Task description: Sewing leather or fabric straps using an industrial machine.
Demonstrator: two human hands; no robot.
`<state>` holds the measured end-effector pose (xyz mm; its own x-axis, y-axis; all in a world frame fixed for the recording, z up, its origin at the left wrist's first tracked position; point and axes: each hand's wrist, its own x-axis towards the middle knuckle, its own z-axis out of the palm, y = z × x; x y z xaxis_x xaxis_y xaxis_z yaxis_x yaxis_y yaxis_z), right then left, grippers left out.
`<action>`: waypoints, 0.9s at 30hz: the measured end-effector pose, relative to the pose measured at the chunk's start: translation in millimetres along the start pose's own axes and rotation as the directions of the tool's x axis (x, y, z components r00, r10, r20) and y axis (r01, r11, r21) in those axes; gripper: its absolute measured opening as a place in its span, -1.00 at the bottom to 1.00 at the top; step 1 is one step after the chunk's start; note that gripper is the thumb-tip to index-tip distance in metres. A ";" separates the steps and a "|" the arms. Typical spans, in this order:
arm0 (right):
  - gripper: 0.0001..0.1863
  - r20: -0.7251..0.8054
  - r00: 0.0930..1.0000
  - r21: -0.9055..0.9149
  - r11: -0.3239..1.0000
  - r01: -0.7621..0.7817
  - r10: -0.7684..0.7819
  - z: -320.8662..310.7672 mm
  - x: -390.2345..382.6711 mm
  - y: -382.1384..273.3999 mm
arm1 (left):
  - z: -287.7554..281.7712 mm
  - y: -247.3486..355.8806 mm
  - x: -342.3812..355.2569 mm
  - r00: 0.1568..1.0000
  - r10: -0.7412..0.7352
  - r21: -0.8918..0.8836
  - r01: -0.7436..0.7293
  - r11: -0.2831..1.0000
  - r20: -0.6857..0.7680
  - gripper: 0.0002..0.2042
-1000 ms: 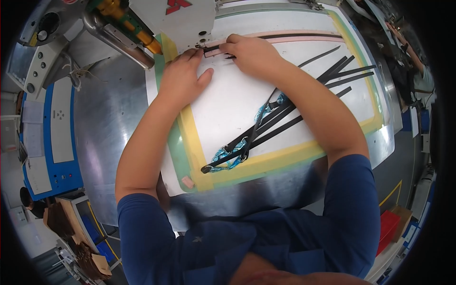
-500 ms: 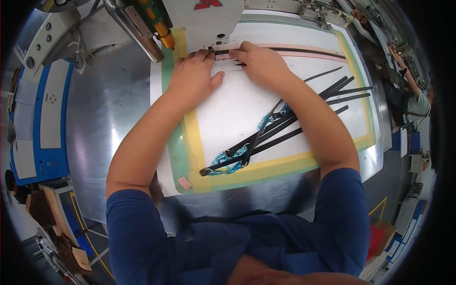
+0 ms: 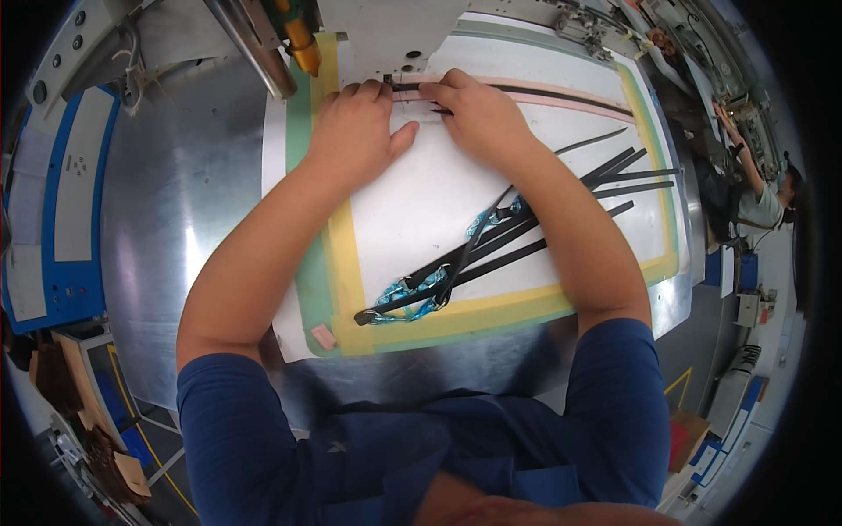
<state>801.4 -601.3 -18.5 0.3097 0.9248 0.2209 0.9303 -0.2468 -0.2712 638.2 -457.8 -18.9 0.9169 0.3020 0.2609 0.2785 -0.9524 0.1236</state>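
Note:
A black strap lies along a pink-edged channel on the white board, its left end beneath the sewing machine head. My left hand rests at that end, fingertips down beside the strap and thumb spread away. Just to its right, the index finger of my right hand presses on the strap. The other fingers are curled, and a dark pointed tip pokes out below them; what it belongs to is hidden. Nearer me lie several loose black straps with blue patterned cord and metal rings.
Yellow and green tape borders the board, which lies on a shiny metal table. A yellow-tipped machine part hangs above its far left corner. A blue-framed control box stands left. Another person works at far right.
The whole view has shifted slightly left. Both hands stay at the strap's left end, with only slight finger movement; the loose straps lie as before.

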 end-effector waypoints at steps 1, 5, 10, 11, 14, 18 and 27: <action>-0.58 0.006 1.000 -0.001 1.000 0.003 -0.003 0.5 0.0 -0.7 | 1.3 0.0 0.3 1.000 -0.006 0.006 0.006 1.000 -0.008 -0.39; -0.59 0.006 1.000 -0.009 1.000 -0.008 0.008 0.2 0.6 -1.5 | 7.4 -0.5 -1.0 0.998 0.003 0.030 -0.001 1.000 -0.064 -0.39; -0.58 0.007 1.000 -0.004 1.000 -0.010 0.010 -0.7 0.0 -3.0 | 2.6 3.7 -1.2 1.000 -0.005 0.040 0.006 0.999 -0.030 -0.42; -0.58 0.009 1.000 -0.010 1.000 -0.012 0.012 -0.4 0.5 -3.4 | 2.7 3.8 -1.7 0.999 -0.013 0.037 0.014 0.999 -0.033 -0.42; -0.59 -0.006 1.000 -0.024 1.000 0.000 0.000 0.9 2.0 -3.4 | 1.8 3.4 -1.9 1.000 -0.021 0.046 0.021 0.999 -0.010 -0.43; -0.60 -0.018 1.000 -0.030 0.999 0.025 -0.025 2.7 3.6 -1.0 | 2.1 2.7 -0.9 0.999 -0.026 0.063 0.027 0.998 -0.024 -0.43; -0.58 0.007 1.000 -0.049 0.999 0.017 -0.017 -3.3 0.2 -0.4 | 1.5 9.4 -1.6 0.999 -0.043 0.059 0.044 0.997 -0.007 -0.39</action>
<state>801.7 -602.0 -15.2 0.2924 0.9310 0.2186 0.9440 -0.2445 -0.2215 639.8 -467.2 -19.6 0.9020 0.3431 0.2620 0.3346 -0.9391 0.0780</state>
